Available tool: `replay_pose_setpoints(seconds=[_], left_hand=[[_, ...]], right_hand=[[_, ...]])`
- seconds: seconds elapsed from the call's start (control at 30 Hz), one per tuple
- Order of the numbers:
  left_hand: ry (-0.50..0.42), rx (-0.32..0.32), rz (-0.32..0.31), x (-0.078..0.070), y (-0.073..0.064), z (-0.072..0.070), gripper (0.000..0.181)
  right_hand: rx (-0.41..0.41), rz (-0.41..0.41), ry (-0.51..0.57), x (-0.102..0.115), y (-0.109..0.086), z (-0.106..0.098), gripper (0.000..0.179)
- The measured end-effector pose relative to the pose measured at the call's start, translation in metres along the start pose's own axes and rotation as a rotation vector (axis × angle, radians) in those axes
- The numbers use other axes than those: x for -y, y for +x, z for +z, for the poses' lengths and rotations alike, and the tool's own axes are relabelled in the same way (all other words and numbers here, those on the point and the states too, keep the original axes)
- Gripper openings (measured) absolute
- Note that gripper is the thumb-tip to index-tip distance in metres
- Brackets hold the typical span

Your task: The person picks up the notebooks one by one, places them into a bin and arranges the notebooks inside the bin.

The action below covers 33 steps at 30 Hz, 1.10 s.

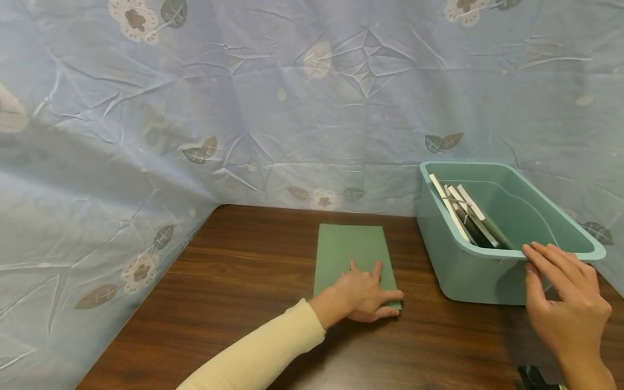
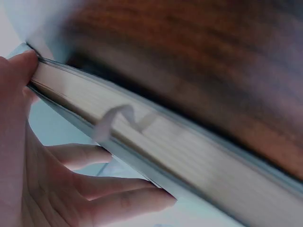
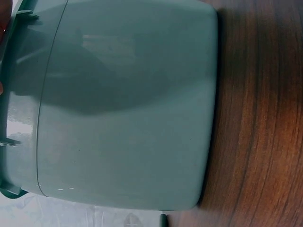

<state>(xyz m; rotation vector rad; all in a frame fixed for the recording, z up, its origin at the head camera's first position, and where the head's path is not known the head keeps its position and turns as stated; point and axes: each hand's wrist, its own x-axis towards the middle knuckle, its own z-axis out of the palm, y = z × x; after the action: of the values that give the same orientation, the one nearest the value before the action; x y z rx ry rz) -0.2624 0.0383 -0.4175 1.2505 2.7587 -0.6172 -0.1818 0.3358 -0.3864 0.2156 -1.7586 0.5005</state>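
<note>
A green-covered book (image 1: 348,246) lies on the table, with my left hand (image 1: 363,295) over its near right corner. Two fingers spread across the cover, while thumb and forefinger take hold at the corner. Close up in the left wrist view, the thumb sits at the end of the page edge (image 2: 156,127), where a thin ribbon sticks out. My right hand (image 1: 567,300) grips the near rim of a light green plastic bin (image 1: 480,281), fingers over the rim and thumb below on the outside. The right wrist view is mostly filled by the bin's wall (image 3: 123,142).
Several books (image 1: 463,211) stand on edge along the bin's left wall. Patterned blue-grey cloth (image 1: 292,119) hangs behind and to the left of the dark wood table (image 1: 244,260). A small black object (image 1: 533,376) shows beside the right wrist.
</note>
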Motion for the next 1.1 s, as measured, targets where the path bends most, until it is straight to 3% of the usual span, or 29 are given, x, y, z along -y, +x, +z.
replay_pose_setpoints(seconds=[0.3,0.63,1.1], left_hand=[[0.002,-0.038,0.046,0.003,0.005,0.0,0.068],[-0.034,0.011,0.034,0.005,0.008,-0.005,0.069],[-0.092,-0.029,0.043,0.001,0.007,-0.013,0.051]], right_hand=[[0.027,0.006,-0.024,0.004,0.0,-0.002,0.025],[-0.004,-0.003,-0.011,0.013,0.006,-0.001,0.024],[0.004,-0.002,-0.012,0.012,0.006,-0.002,0.024]])
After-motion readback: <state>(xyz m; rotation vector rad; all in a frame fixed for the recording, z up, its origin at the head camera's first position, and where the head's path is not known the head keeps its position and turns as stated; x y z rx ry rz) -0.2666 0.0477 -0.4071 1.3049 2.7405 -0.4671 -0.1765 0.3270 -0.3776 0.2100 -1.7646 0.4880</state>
